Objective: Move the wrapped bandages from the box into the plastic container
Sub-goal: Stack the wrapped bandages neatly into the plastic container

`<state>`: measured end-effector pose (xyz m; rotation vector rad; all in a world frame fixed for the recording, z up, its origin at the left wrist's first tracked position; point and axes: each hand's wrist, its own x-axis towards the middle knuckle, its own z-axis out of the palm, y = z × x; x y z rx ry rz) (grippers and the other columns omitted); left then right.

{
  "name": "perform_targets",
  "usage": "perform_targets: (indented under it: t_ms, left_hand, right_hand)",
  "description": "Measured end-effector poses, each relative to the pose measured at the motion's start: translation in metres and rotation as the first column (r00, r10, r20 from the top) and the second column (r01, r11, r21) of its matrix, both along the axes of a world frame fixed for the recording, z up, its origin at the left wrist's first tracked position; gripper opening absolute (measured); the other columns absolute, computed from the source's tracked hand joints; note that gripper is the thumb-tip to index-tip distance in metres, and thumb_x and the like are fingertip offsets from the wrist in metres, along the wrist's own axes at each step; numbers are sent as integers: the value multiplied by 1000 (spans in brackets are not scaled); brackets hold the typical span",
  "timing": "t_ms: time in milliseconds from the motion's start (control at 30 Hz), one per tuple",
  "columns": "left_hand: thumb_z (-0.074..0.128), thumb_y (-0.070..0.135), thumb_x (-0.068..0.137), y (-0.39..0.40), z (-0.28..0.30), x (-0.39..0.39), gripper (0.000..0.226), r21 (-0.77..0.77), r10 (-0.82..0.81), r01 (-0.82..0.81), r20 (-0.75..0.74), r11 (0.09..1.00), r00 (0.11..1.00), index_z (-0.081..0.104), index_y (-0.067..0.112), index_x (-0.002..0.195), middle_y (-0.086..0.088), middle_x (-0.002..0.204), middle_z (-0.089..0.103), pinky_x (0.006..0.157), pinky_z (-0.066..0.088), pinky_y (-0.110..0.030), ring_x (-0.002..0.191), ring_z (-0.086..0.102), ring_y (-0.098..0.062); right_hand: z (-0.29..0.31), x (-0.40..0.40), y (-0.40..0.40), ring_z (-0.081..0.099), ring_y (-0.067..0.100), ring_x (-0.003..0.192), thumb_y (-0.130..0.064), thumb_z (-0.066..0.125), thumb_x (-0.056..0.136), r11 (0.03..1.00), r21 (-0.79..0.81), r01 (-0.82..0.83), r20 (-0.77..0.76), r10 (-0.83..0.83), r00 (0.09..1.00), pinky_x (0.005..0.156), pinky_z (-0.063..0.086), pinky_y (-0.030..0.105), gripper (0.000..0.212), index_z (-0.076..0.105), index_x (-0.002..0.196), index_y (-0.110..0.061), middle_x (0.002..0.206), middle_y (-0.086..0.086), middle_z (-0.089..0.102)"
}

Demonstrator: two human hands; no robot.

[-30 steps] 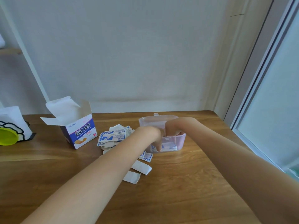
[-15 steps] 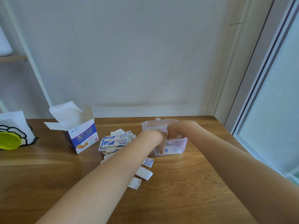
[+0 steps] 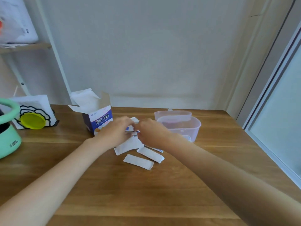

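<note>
Nearest on the wooden table: two loose wrapped bandages, white side up. Front strip lies long axis left-to-right, right end angled toward the viewer. Second strip sits just behind it, roughly parallel.

Behind them, both hands meet over the pile of wrapped bandages. Left hand curled down, fingers closing on wrappers. Right hand likewise curled, fingertips pinched at the pile's top, touching the left. Exactly how many strips each holds: cannot tell.

Step in hand, as I judge it: gathering a batch off the table. Best done by squaring the strips so their long axes line up, pinching the stack flat, then carrying it right.

Further back: open bandage box left of the hands, flaps up. Clear plastic container right of them, a few wrappers visible low inside.
</note>
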<state>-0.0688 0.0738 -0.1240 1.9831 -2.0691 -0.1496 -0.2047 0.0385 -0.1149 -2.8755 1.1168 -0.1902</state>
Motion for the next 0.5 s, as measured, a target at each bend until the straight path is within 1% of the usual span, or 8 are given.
perform_targets:
  t_ms: [33,100,167,267,333,400,433,500]
  left_hand:
    - [56,20,91,4,-8,10,38,42,13,-14,10,999,1000,51,20,129,2,138,44,99,38,-30,126,43,-17]
    - [58,25,90,7,-21,23,50,80,14,-16,29,997,999,42,22,138,5,148,33,107,30,-30,134,32,-16]
    - [59,29,89,9,-27,30,48,47,15,-16,18,999,1000,46,24,134,6,145,36,109,27,-31,135,30,-15]
    - [62,37,85,14,-36,33,32,17,-17,17,-7,1000,1000,60,25,114,7,122,45,105,34,-34,123,37,-14]
    - [62,42,84,18,-43,31,35,65,-63,61,31,996,998,60,25,114,6,120,46,99,39,-34,118,40,-13]
    - [61,38,85,20,-48,30,38,115,-86,86,-6,990,996,58,22,119,4,121,51,96,41,-30,116,45,-14]
    - [60,36,86,20,-48,30,34,106,-86,87,-18,990,996,60,22,117,4,117,55,92,43,-29,112,49,-13]
    - [55,32,90,19,-45,32,21,68,-77,75,30,995,997,65,22,106,5,107,63,80,47,-30,100,56,-13]
  right_hand:
    - [-10,8,1,54,31,113,-7,43,92,1000,6,-20,-1,20,1000,87,45,35,36,52,127,-10,124,13,56]
    - [-29,16,2,46,30,122,-17,46,94,999,-14,-46,-45,45,998,99,40,39,39,47,133,-11,132,13,50]
    - [-45,17,3,42,30,124,-28,47,94,999,-7,-50,-120,49,992,103,38,43,44,44,135,-11,133,12,45]
    - [-55,15,0,42,28,121,-36,47,93,999,40,-15,-95,19,995,101,39,42,48,41,135,-12,130,10,44]
    - [-52,16,-3,43,27,119,-39,48,92,998,56,-12,-77,17,997,99,38,40,46,47,129,-12,128,9,47]
    - [-49,17,-4,47,26,115,-38,49,92,997,60,-49,-61,53,997,94,40,37,40,54,122,-11,122,9,52]
    - [-49,18,-3,51,25,111,-36,50,93,995,68,-70,-46,73,996,89,42,35,37,58,118,-10,118,9,55]
    - [-47,18,-1,56,24,104,-30,48,94,991,92,-93,-13,95,995,83,46,35,31,62,111,-9,112,9,60]
